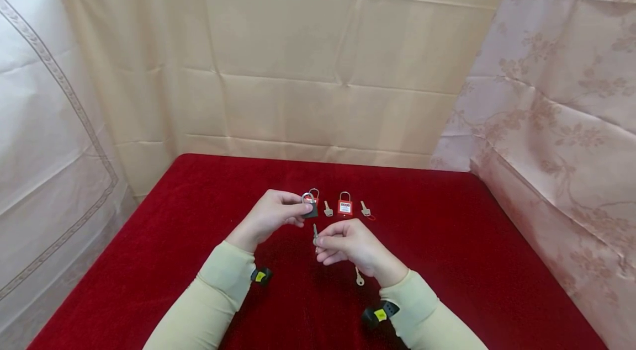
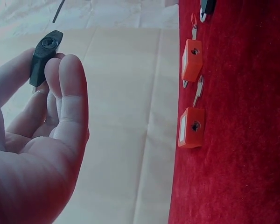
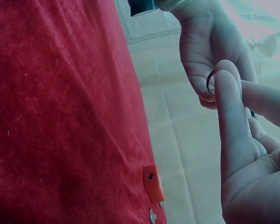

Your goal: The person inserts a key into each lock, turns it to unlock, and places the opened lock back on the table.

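Observation:
Between thumb and fingers my left hand pinches a dark padlock with a silver shackle, raised over the table. In the left wrist view the keyhole end of that padlock faces the camera. My right hand, lower and to the right, pinches a key whose blade points up and away. Key and padlock are apart. A dark ring shows at the right fingertips in the right wrist view, where the fingers hide most of the key.
Behind the hands on the red cloth lie a red padlock, another red padlock partly behind the dark one, and two keys, one between them and one at the right. Another key lies below my right hand.

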`<state>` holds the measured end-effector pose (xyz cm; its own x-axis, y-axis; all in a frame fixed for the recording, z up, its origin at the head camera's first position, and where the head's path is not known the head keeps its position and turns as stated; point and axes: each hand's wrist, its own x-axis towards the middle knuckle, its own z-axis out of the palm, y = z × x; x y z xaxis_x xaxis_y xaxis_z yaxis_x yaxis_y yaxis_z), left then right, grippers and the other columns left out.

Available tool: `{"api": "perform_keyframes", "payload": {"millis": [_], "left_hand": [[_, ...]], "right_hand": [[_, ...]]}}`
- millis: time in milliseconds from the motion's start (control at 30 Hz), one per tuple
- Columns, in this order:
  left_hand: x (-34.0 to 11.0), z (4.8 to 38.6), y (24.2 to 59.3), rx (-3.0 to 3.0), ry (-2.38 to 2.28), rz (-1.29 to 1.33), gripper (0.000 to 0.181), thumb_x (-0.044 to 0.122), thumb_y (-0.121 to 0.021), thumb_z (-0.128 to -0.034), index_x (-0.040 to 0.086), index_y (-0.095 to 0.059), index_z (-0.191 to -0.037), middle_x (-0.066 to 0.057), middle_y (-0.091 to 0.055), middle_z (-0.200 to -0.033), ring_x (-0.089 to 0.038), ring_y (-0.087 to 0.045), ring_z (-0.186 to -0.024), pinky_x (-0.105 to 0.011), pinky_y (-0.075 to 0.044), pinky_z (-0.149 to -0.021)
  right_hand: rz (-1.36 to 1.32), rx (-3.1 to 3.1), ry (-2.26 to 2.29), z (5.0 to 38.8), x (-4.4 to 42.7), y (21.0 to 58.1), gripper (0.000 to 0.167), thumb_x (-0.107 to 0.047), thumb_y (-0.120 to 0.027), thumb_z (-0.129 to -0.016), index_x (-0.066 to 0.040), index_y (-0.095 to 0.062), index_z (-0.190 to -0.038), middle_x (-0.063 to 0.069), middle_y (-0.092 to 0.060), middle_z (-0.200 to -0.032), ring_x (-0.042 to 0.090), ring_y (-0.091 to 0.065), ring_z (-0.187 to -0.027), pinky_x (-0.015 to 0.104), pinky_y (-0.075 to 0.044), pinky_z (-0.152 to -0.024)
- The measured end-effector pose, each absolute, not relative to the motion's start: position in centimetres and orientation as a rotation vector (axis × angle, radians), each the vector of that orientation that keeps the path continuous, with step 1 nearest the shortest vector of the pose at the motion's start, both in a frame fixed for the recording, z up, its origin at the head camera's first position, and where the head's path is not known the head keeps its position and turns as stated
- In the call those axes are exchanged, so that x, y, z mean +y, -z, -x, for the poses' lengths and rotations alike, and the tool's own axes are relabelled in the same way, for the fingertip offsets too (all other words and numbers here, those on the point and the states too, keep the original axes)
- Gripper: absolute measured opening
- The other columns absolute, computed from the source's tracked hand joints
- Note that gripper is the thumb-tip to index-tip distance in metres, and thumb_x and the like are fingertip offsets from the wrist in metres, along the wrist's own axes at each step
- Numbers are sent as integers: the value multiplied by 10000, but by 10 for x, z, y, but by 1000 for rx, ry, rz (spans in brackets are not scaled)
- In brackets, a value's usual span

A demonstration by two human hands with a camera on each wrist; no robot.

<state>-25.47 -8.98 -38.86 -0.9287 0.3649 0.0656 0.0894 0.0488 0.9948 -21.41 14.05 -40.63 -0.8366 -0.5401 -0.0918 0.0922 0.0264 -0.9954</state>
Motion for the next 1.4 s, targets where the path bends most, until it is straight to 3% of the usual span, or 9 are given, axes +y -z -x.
{"api": "perform_keyframes", "payload": {"millis": [1033, 1400], "left_hand": [[-86, 250, 387, 2155, -1865, -477, 208, 121, -753, -923, -21, -762, -1075, -103, -739, -884, -223, -689, -734, -400, -605, -766], [-86, 250, 388, 2163, -1845, -470, 212, 147, -761, -920, -4, -767, -1069, -101, -738, -879, -234, -695, -746, -412, -603, -779]], "right_hand": [[431, 1857, 1901, 216, 142, 410, 186, -39, -690, -939, 109, -695, -1052, 187, -736, -883, 216, -740, -757, 385, -617, -718], [403, 1860, 1901, 216, 142, 410, 186, -39, -697, -933, 108, -699, -1046, 300, -709, -932, 216, -741, -744, 385, -618, -708]]}}
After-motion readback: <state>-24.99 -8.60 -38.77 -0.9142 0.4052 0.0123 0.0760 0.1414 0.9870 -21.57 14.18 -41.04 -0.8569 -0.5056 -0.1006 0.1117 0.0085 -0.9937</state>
